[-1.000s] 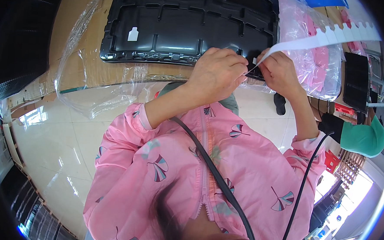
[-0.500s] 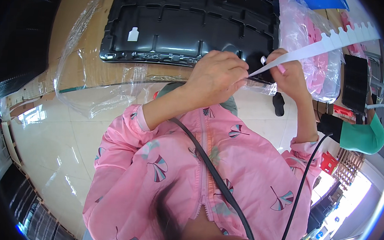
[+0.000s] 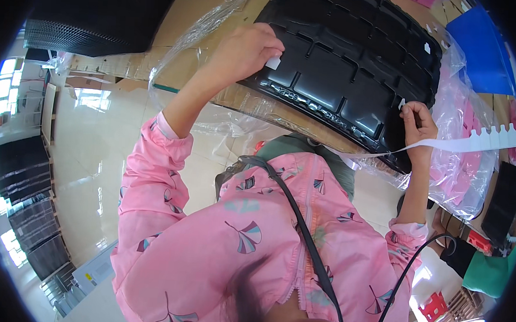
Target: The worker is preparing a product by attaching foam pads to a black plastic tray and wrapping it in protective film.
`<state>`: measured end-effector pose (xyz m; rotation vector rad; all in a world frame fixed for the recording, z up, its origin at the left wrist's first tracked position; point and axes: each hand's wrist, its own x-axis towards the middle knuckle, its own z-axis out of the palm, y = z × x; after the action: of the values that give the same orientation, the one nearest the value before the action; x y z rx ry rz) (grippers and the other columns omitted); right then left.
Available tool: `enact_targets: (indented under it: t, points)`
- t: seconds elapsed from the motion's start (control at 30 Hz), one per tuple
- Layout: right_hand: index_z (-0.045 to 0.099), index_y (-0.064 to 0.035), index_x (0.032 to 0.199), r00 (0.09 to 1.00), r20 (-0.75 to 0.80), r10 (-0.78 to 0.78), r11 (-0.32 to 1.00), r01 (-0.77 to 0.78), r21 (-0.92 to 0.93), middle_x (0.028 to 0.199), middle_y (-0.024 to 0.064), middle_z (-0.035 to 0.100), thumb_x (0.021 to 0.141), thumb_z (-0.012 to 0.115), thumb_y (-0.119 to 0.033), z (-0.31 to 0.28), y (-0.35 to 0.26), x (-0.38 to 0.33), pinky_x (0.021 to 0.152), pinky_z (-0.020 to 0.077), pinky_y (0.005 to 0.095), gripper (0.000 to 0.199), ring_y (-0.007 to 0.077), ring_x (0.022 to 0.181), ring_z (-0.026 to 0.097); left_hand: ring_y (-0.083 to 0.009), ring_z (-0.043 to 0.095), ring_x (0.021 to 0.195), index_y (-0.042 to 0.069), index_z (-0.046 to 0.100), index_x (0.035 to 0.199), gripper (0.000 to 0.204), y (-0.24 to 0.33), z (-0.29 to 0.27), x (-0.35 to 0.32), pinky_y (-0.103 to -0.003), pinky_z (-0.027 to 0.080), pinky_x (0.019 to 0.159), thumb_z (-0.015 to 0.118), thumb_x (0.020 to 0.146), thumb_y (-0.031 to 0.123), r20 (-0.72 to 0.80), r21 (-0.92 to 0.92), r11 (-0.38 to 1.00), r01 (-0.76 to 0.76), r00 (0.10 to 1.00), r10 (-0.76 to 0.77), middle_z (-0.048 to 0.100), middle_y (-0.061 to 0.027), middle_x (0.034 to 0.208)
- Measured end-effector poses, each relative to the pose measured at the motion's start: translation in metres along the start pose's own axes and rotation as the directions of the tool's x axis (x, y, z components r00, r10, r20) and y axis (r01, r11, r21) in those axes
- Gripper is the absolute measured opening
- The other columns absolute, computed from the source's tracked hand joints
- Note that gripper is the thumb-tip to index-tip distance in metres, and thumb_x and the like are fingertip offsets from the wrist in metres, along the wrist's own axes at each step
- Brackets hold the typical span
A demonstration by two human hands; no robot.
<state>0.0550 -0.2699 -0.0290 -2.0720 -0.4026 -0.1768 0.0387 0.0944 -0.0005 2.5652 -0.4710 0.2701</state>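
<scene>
A large black ribbed plastic panel (image 3: 357,55) lies across a cardboard-covered bench, partly over clear plastic film (image 3: 206,30). My left hand (image 3: 243,49) rests on the panel's near left end, fingers pressing a small white sticker (image 3: 273,62) onto it. My right hand (image 3: 418,125) sits at the panel's right end, touching the black surface beside another small white sticker (image 3: 401,103) while it grips a long white notched backing strip (image 3: 481,140) that trails off to the right.
A clear bag of pink pieces (image 3: 465,166) lies right of the panel, a blue sheet (image 3: 488,50) beyond it. Stacks of black panels (image 3: 28,207) stand on the floor at left. Another person in green (image 3: 488,272) sits at lower right.
My hands, close together over the strip a second ago, have spread apart: the left went to the panel's left end with a sticker, the right to the right end with the strip.
</scene>
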Motion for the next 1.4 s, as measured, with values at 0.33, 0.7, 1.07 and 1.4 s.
enact_targets:
  t: [0.33,0.7,1.07,1.4]
  points:
    - [0.057,0.0021,0.084,0.999,0.001,-0.036,0.997,0.036,-0.072,0.079,0.0047,0.057,0.082,0.058,-0.003,-0.001,-0.003,-0.001,0.062,0.0422,0.0208,0.006,0.0089,0.066,0.051,-0.0254,0.059,0.077,0.006,0.067,0.083,0.01,-0.003,-0.008,0.005,-0.032,0.047,0.069,0.062,0.076,0.011,0.063,0.106,0.993,-0.056,0.997,0.05,0.06,-0.0067,0.082]
    - [0.057,0.0022,0.084,0.998,-0.008,-0.064,0.994,0.064,-0.084,0.079,0.0056,0.057,0.081,0.059,-0.002,0.0,-0.004,-0.001,0.061,0.0416,0.0212,0.005,0.0099,0.066,0.051,-0.0279,0.057,0.076,0.006,0.062,0.077,0.004,0.003,-0.006,0.004,-0.036,0.046,0.066,0.058,0.077,0.008,0.119,0.217,0.968,-0.129,0.987,0.105,0.057,-0.0062,0.08]
    - [0.057,0.0024,0.084,0.999,-0.025,-0.045,0.993,0.042,-0.11,0.079,0.0056,0.058,0.081,0.059,-0.002,0.003,-0.008,-0.002,0.062,0.0416,0.0216,0.006,0.0101,0.066,0.051,-0.0276,0.057,0.075,0.005,0.063,0.078,0.006,-0.004,-0.006,0.001,-0.035,0.047,0.066,0.058,0.076,0.004,0.059,0.147,0.969,-0.2,0.979,0.193,0.058,-0.0064,0.081]
    - [0.058,0.0027,0.082,0.998,-0.036,-0.05,0.992,0.045,-0.12,0.078,0.0063,0.058,0.08,0.059,-0.002,0.004,-0.015,-0.002,0.061,0.0425,0.0228,0.005,0.0114,0.065,0.052,-0.0293,0.056,0.074,0.005,0.06,0.075,0.005,0.001,-0.006,0.005,-0.037,0.046,0.065,0.057,0.074,0.0,0.155,0.21,0.953,-0.218,0.97,0.188,0.055,-0.0083,0.077]
